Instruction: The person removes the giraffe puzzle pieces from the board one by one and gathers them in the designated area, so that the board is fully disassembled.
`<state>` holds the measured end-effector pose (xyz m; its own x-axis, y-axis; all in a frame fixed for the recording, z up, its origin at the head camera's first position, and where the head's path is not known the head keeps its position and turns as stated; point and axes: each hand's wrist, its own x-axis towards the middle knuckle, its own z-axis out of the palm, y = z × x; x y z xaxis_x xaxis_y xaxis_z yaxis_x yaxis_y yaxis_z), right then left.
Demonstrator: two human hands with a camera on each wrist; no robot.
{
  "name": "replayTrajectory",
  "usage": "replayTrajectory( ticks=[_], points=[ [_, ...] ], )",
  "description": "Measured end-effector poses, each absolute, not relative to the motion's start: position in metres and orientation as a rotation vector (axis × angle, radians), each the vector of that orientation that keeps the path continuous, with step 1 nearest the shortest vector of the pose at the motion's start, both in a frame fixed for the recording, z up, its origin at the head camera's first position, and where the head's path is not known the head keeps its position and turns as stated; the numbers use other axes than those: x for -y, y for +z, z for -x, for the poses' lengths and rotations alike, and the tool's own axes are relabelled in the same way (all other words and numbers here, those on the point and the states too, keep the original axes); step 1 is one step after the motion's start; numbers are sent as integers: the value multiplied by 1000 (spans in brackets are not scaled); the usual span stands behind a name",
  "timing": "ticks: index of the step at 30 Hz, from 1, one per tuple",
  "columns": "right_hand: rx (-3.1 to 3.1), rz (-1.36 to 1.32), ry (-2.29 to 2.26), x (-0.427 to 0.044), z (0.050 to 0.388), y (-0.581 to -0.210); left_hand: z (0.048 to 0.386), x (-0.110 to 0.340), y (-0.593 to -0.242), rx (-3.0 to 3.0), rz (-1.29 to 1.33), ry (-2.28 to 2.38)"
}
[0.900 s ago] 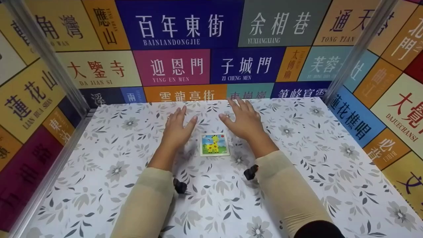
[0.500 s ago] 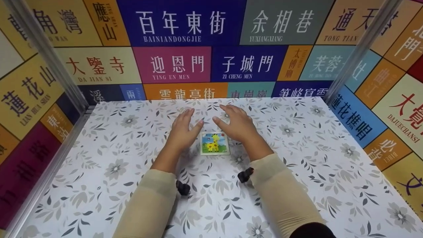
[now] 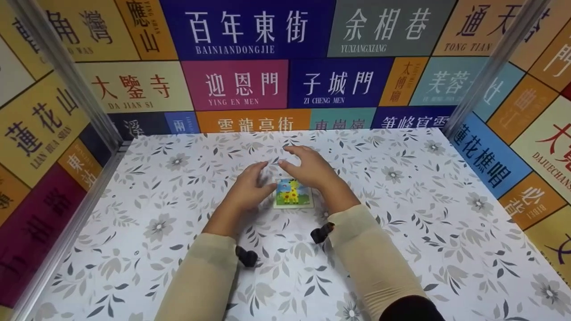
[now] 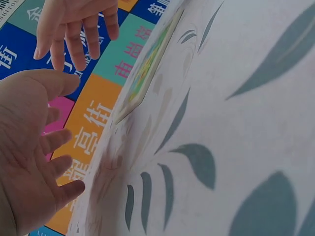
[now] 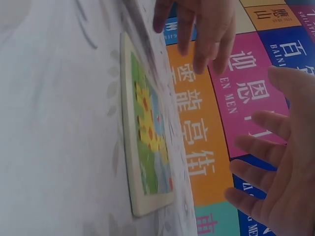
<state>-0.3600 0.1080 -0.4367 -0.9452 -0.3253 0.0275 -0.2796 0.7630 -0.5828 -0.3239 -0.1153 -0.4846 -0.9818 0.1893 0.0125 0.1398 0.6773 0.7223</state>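
Soft even light, hazy wrist views

The left arm (image 3: pixel 198 272) and the right arm (image 3: pixel 379 254) reach forward and lean in. The left hand (image 3: pixel 252 187) and right hand (image 3: pixel 312 169) hang in the air, near each other but not touching. Their fingers (image 4: pixel 57 141) bend softly, and each thumb (image 4: pixel 63 82) sticks out from the rest.

Head view looked forward and down over the table (image 3: pixel 285 276); 2 wrist views, lower, closer and tilted, faced the lettered wall (image 3: pixel 241 84), sharing the giraffe panel (image 5: pixel 150 132).
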Motion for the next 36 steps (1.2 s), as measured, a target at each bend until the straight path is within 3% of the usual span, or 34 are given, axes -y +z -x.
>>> replayTrajectory(
  ticks=[15, 36],
  points=[
    [-2659, 555, -1142, -112, 368, -472, 321, 116, -491, -2756, -426, 1039],
    [-2620, 604, -846, -110, 375, -487, 314, 117, -492, -2777, -549, 877]
  ],
)
